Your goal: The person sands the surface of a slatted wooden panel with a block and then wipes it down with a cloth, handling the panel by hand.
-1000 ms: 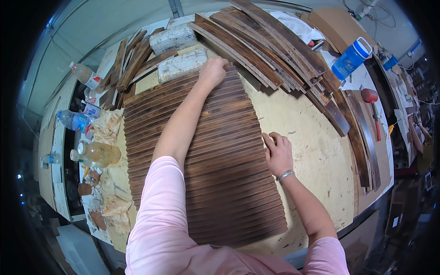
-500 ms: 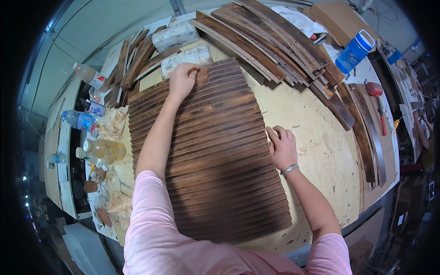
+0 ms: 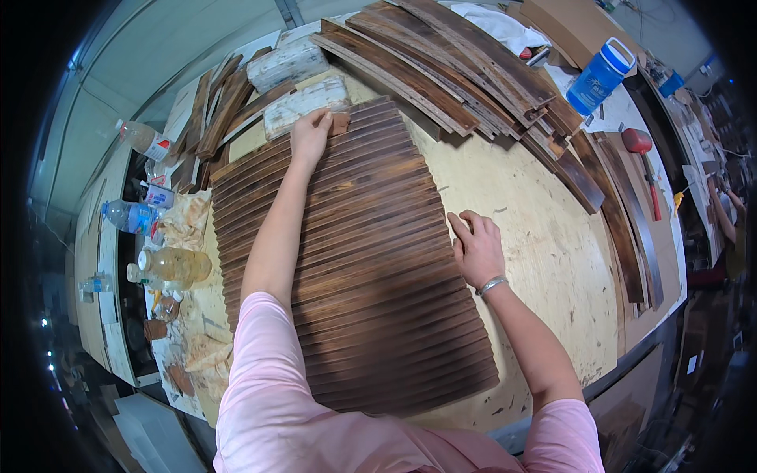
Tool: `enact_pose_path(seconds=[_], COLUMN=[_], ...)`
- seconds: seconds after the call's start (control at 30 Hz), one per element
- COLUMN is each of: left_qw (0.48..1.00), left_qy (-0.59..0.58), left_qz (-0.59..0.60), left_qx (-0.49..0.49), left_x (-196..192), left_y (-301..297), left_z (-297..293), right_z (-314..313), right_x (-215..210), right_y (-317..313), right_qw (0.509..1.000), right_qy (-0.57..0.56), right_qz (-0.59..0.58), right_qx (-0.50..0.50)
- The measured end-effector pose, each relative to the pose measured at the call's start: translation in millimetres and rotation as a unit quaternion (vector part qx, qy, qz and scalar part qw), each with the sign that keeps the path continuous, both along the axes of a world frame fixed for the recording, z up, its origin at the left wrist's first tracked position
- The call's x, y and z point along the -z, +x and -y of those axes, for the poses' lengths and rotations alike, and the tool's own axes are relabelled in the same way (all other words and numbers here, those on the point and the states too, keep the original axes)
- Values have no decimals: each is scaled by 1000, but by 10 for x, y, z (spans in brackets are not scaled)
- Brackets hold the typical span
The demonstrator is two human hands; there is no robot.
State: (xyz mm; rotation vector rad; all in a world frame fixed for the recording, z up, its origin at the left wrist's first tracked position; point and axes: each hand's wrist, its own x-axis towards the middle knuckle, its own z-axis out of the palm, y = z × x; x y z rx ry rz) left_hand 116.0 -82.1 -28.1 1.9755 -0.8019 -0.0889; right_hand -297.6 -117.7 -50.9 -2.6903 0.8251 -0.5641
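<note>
A large dark brown slatted wood panel (image 3: 355, 236) lies in front of me, its ridges running crosswise. At its far edge my left hand (image 3: 310, 140) is closed on a small reddish-brown sheet (image 3: 340, 123) that looks like sandpaper, resting on the far slats. Most of that sheet is hidden under the fingers. Just beyond it sits a whitish wrapped block (image 3: 306, 102). Beside the panel's right edge, my right hand (image 3: 479, 251) lies with fingers spread and nothing gripped, its thumb side touching or very near the slat ends. A silver bracelet (image 3: 493, 285) circles the right wrist.
Long brown boards (image 3: 441, 71) are heaped at the back and right. A blue bottle (image 3: 601, 79) and red-headed mallet (image 3: 639, 143) stand or lie right. Bottles, a jar of yellowish liquid (image 3: 177, 266) and stained cloths (image 3: 187, 221) line the left. Another person's arm (image 3: 724, 213) shows far right.
The whole view has shifted slightly. My left hand, still on the brown sheet, has moved a little farther out toward the panel's far edge. My right hand stays by the right edge.
</note>
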Motion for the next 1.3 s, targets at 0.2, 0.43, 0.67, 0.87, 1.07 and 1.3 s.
enact_pose_path(seconds=[0.2, 0.43, 0.67, 0.87, 1.07, 1.3], left_qw=[996, 995, 987, 962, 939, 901], left_qy=[22, 0, 48, -11, 100, 230], left_qz=[20, 37, 102, 240, 299, 358], left_qx=[90, 97, 114, 131, 134, 83], left_x=[-126, -33, -131, -347, -164, -345], left_y=[-332, -236, -331, -642, -540, 87], left_z=[-179, -235, -52, 786, 843, -274], right_z=[32, 21, 22, 33, 27, 37], right_x=[29, 16, 5, 20, 18, 30], right_y=[-50, -17, -38, -57, -35, -37], right_qw=[1000, 1000, 1000, 1000, 1000, 1000], right_qy=[-3, -5, -3, 3, 18, 8], right_qz=[-9, -8, -8, -5, -2, 0], right_qx=[6, 1, 6, 8, 12, 14])
